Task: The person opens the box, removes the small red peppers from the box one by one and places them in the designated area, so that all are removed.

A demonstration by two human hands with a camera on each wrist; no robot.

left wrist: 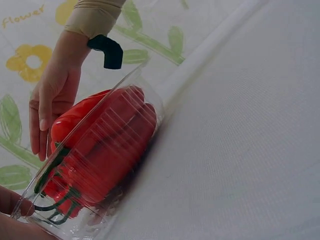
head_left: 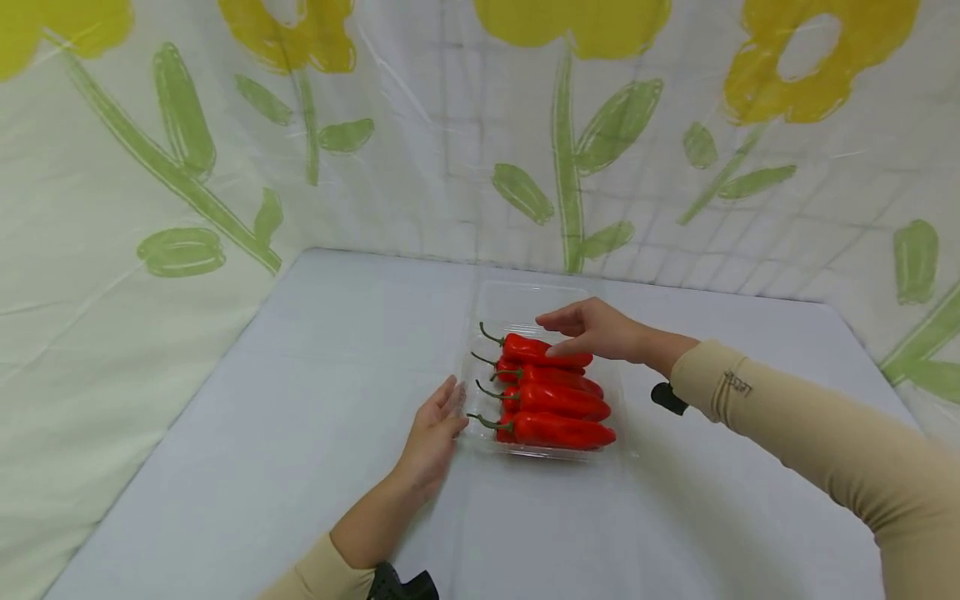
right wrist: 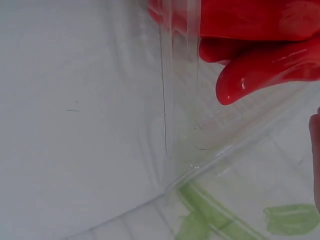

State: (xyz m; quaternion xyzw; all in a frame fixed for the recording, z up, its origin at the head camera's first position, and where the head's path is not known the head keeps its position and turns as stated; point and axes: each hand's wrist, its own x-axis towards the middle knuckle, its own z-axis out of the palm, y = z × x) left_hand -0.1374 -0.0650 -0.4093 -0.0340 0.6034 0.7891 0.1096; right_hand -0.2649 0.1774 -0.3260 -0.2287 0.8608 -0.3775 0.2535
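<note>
left hand (head_left: 429, 442): thumb and fingers grasping the left edge of the clear box (head_left: 551, 455) | right hand (head_left: 600, 330): released, fingers extended over the farthest pepper (head_left: 536, 346) | red peppers (head_left: 558, 402): lying side by side in the box, stems leftward | box: on the white table (head_left: 337, 400), near its far edge

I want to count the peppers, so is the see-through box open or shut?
Open: the red peppers rise above the rim of the see-through box, with no lid over them.
</note>
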